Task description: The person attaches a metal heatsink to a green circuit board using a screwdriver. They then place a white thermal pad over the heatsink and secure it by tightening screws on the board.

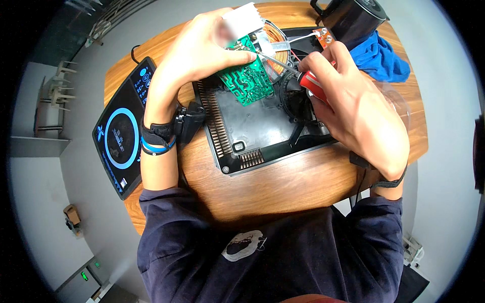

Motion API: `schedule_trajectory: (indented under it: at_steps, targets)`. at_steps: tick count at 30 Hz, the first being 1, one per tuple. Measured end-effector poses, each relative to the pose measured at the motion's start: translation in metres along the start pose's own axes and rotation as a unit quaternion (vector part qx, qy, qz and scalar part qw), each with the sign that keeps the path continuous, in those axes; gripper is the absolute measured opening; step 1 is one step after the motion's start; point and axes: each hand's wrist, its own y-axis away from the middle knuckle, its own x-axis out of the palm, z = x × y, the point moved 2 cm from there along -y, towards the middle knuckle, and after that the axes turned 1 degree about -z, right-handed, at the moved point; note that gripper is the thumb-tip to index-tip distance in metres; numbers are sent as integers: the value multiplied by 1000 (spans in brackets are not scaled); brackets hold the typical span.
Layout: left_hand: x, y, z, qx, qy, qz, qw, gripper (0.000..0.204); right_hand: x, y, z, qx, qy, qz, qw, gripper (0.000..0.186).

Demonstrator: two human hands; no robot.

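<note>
Left hand (198,49) has its fingers on the green circuit board (247,85), tilted over the black housing (260,130) on the tabletop (288,184). Right hand (353,98) fingers grip a red-handled screwdriver (315,87); tip near the left thumb, can't tell from here if touching. Copper coil (275,34) alongside.

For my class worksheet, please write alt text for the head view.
A person's left hand holds a green circuit board over an open black casing, beside a copper coil; the right hand aims a red-handled screwdriver toward the board.
</note>
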Motion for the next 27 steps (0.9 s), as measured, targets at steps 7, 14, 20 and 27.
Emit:
schedule_trajectory:
  at_steps: [7,14,20,27]
  targets:
    - [-1,0,-3,4,8,5,1000,52,-3,0,30,53,147,-12,988,28]
    - [-3,0,4,6,5,0,1000,52,-1,0,43,32,153,-39,987,31]
    - [-2,0,9,23,13,5,1000,52,2,10,47,17,102,-67,992,39]
    - [-3,1,8,18,-4,-2,1000,53,9,9,57,31,72,-54,995,39]
